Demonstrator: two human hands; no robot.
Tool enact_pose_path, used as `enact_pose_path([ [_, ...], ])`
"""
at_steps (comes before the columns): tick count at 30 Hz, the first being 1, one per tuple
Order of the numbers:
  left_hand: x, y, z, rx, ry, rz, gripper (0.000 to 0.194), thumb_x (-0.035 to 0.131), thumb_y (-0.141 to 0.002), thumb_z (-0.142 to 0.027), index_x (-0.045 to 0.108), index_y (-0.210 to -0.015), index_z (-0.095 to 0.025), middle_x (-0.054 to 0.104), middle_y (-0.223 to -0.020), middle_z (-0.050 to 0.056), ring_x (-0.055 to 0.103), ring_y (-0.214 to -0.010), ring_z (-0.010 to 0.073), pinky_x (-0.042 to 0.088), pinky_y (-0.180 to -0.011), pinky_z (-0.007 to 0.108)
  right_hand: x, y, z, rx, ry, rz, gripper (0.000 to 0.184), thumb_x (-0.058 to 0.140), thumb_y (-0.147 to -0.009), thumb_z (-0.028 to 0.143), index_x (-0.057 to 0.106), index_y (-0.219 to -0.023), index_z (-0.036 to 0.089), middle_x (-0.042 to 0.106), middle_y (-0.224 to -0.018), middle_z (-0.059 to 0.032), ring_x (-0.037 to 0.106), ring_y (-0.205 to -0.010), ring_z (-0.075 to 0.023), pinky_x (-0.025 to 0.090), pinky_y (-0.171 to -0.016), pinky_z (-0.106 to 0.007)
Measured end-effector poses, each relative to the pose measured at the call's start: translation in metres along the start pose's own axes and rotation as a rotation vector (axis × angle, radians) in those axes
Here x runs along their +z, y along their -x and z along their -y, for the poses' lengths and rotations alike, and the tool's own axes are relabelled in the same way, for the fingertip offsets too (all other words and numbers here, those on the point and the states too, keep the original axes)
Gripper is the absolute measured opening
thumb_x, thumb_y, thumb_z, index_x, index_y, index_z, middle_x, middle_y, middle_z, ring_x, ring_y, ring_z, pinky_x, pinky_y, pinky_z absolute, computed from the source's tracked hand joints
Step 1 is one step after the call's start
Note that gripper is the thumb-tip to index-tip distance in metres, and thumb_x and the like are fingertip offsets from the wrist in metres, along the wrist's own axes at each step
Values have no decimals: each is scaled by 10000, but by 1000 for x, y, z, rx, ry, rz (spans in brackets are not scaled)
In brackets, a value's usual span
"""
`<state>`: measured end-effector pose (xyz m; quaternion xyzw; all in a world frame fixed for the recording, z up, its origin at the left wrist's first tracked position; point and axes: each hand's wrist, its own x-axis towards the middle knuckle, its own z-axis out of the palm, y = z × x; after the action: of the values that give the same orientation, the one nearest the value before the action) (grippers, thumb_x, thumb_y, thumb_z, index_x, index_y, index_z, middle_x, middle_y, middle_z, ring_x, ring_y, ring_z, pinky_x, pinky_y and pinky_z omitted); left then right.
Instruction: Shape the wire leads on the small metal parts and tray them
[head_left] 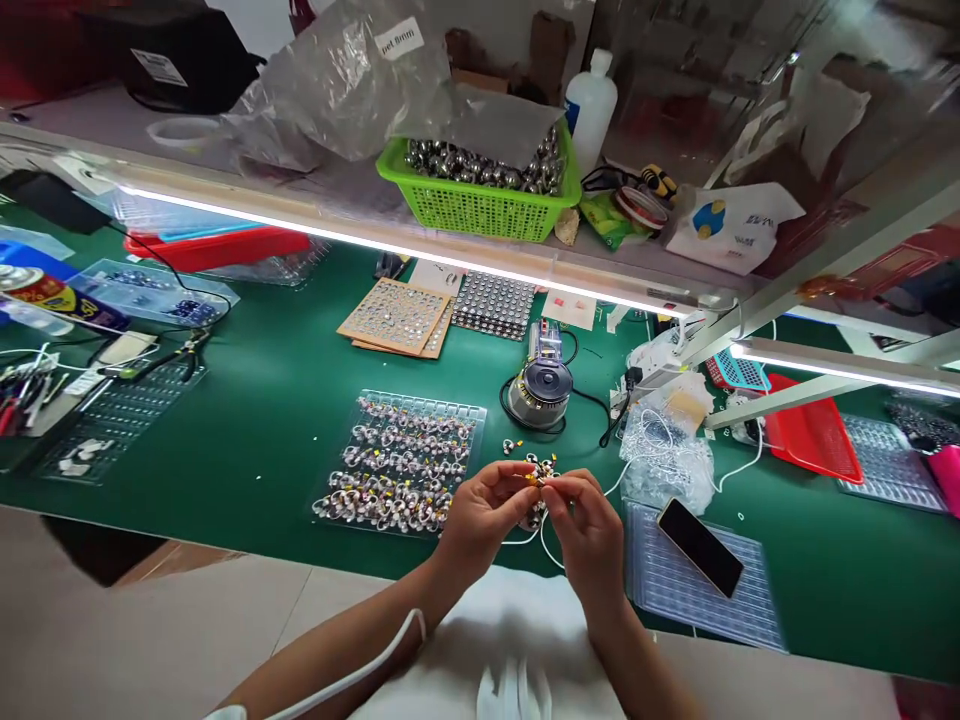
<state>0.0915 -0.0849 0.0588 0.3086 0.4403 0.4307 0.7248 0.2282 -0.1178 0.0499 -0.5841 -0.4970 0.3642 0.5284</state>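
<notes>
My left hand (487, 510) and my right hand (583, 520) meet over the front of the green table, both with fingers pinched together. Between the fingertips is a small part with a bit of yellow on it, too small to make out fully. Just behind and beneath the fingers lies a loose pile of small silvery parts with yellow tabs (538, 464), partly hidden by my hands. One such part (511, 446) lies apart on the table. To the left of my left hand, a clear plastic tray (474, 412) holds rows of similar ring-shaped parts.
A round black device (546, 382) with a cable stands behind my hands. At the right, a phone (701, 547) rests on stacked clear trays (652, 585). Low overhead, a shelf carries a green basket (480, 212) of shiny balls. Pliers (184, 352) lie at left.
</notes>
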Motion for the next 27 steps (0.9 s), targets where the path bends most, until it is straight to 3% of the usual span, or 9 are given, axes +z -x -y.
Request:
enact_pose_path([
  [9,-7,-2,7,113,-213,31,175,722,-707,-204,736,-870,-143,732,-855,69,681,-770,179,559,-688,251,-1,-3,8,-36,210,44,69,599,-874,212,642,-822,226,578,-798,-8,539,-698,-159,427,-633,-279],
  [14,-8,0,8,165,-289,36,165,685,-720,-160,740,-875,-154,713,-861,55,683,-794,171,556,-736,244,0,2,9,6,71,58,97,584,-872,216,616,-781,222,560,-785,-10,531,-707,-163,425,-649,-288],
  [20,-4,-2,7,57,-92,-7,173,766,-667,-224,732,-814,-140,705,-778,42,653,-670,150,545,-579,222,-2,1,7,99,-165,99,125,595,-876,245,606,-758,205,536,-771,-2,513,-718,-150,424,-667,-275],
  [27,-4,-7,8,-71,164,54,233,851,-635,-275,756,-805,-146,740,-778,41,655,-705,129,528,-649,212,1,0,1,205,-337,125,97,636,-862,291,639,-824,201,524,-801,6,540,-683,-129,481,-605,-252],
])
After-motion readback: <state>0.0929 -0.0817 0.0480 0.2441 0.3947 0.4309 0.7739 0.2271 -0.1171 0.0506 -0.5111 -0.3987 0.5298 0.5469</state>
